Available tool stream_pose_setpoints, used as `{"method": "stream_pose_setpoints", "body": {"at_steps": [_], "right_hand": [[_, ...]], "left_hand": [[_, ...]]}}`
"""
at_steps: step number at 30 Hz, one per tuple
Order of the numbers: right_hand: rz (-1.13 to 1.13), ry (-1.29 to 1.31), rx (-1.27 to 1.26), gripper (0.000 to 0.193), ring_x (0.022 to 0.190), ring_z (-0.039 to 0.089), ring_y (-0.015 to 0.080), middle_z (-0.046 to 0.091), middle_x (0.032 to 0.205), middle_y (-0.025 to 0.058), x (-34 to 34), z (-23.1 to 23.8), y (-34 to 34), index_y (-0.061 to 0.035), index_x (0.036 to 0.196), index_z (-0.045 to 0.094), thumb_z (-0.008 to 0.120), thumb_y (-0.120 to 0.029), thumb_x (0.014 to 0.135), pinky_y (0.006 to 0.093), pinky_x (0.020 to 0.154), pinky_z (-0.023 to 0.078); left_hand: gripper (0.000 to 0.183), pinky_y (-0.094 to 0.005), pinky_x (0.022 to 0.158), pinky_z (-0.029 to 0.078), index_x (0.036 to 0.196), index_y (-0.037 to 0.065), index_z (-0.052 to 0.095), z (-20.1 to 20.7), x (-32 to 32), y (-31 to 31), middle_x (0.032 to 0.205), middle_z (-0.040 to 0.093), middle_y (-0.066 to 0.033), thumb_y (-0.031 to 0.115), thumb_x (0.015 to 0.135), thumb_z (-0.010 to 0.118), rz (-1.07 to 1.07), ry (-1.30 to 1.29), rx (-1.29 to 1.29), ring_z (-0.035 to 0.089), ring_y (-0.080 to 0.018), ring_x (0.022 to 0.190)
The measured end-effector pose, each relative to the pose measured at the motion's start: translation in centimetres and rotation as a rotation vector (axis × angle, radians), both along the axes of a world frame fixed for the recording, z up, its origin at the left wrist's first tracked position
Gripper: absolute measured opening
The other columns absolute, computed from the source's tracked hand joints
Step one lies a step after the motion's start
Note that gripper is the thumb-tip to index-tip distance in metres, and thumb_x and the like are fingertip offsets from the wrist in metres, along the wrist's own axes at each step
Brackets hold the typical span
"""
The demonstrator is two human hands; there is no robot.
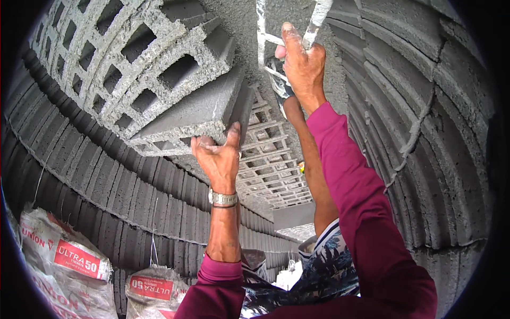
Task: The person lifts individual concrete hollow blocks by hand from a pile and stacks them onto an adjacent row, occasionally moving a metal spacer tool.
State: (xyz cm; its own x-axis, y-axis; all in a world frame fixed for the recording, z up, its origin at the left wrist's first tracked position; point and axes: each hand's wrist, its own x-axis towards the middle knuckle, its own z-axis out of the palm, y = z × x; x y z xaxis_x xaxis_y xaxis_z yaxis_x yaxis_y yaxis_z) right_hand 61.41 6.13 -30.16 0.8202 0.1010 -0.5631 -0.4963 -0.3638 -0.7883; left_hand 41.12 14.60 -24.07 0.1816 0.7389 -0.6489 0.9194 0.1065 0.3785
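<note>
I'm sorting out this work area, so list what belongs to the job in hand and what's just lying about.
Likely in the job:
hollow concrete block, touched by the left hand
white-crusted metal frame, gripped by the right hand

Apparently just about:
cement sacks, lower left
stacked concrete blocks along the right

The left hand [218, 162], a silver metal watch [223, 199] at its wrist, has its fingers around the near end of a gray rectangular hollow concrete block [186, 112]. Beyond the block to the right, the right hand [304, 61] grips a white-spattered metal frame [318, 22]. Rough gray stacked blocks [119, 56] adjoin the block's left; dusty red-and-white sacks [66, 263] sit nearer than the block, leftward.
</note>
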Motion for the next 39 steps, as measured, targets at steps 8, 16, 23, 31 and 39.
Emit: {"method": "stream_pose_setpoints", "body": {"at_steps": [8, 16, 23, 31, 39], "right_hand": [[0.079, -0.038, 0.048, 0.04, 0.051, 0.062, 0.0185, 0.063, 0.057, 0.0072, -2.2, -1.5, 3.0, -0.0037, 0.074, 0.067, 0.06, -0.035, 0.097, 0.0336, 0.051, 0.046], [0.03, -0.028, -0.05, 0.05, 0.052, 0.059, 0.0192, 0.062, 0.056, 0.0081, -3.8, -5.6, 1.1, -0.0007, 0.067, 0.066, 0.061, -0.041, 0.096, 0.0366, 0.055, 0.046], [0.104, -0.015, -0.105, 0.04, 0.053, 0.045, 0.0066, 0.056, 0.062, -0.001, -0.3, 0.6, -1.4, -0.0034, 0.081, 0.07, 0.063, -0.04, 0.096, 0.0267, 0.049, 0.034], [0.152, -0.023, -0.331, 0.053, 0.053, 0.053, 0.0135, 0.061, 0.058, 0.0044, 2.4, 2.1, -4.1, -0.0005, 0.068, 0.067, 0.061, -0.044, 0.096, 0.0327, 0.054, 0.041], [0.061, -0.051, -0.101, 0.052, 0.051, 0.051, 0.0115, 0.059, 0.055, 0.0034, 4.0, 1.7, 2.2, -0.0009, 0.064, 0.065, 0.061, -0.042, 0.096, 0.0305, 0.052, 0.039]], "left_hand": [[0.048, -0.0344, 0.063, 0.037, 0.068, -0.003, 0.048, 0.6, -2.3, 1.3, 0.063, 0.043, -0.0047, 0.027, 0.075, 0.086, -0.156, -0.003, 0.069, 0.04, -0.0187, 0.062], [0.058, -0.0414, 0.081, 0.039, 0.054, 0.001, 0.041, -0.2, -1.2, -0.9, 0.056, 0.039, -0.0054, 0.035, 0.073, 0.085, -0.361, -0.008, 0.188, 0.037, -0.0247, 0.058], [0.055, -0.0457, 0.096, 0.037, 0.064, -0.002, 0.062, -4.0, 3.0, -0.4, 0.064, 0.059, -0.0174, 0.049, 0.076, 0.076, -0.511, 0.131, 0.317, 0.056, -0.0347, 0.073], [0.052, -0.048, 0.093, 0.045, 0.106, -0.006, 0.067, 2.8, 7.8, 3.8, 0.103, 0.067, -0.0236, 0.038, 0.079, 0.078, -0.244, -0.142, 0.354, 0.06, -0.0385, 0.1], [0.048, -0.0489, 0.085, 0.042, 0.071, -0.008, 0.067, -4.7, 14.3, 6.4, 0.071, 0.064, -0.0293, 0.038, 0.069, 0.082, -0.147, 0.179, 0.297, 0.061, -0.0435, 0.083]]}}
